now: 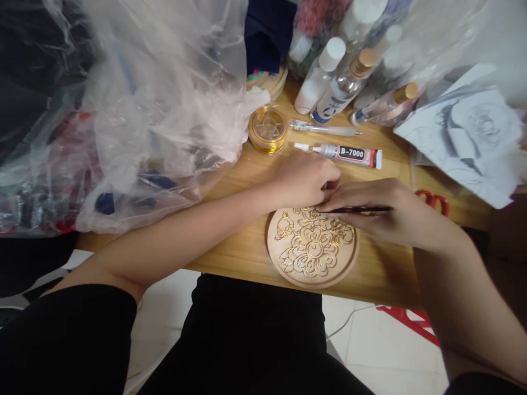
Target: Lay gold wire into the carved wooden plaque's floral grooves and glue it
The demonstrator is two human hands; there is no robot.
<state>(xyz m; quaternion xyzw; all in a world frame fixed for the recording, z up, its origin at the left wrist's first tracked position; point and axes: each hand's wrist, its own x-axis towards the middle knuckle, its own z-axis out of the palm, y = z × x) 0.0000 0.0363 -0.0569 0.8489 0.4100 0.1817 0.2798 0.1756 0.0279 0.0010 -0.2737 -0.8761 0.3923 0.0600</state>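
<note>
A round wooden plate (274, 258) lies at the table's front edge, with gold wire flowers (315, 249) laid over its face. My right hand (379, 211) grips dark, slim tweezers (358, 209) whose tips point left over the plate's far part. Against those fingers, my left hand (307, 178) is curled closed at the plate's far rim. What its fingertips hold, if anything, is hidden. Just beyond the hands lies a B-7000 glue tube (349, 155) with its thin white nozzle towards the left. A spool of gold wire (268, 130) rests farther back on the left.
A white pen (325, 128) lies behind the glue. Several bottles (337, 93) stand at the back. Clear plastic bags (164, 99) cover the left side. Printed paper sheets (465, 131) and red-handled scissors (432, 202) are on the right.
</note>
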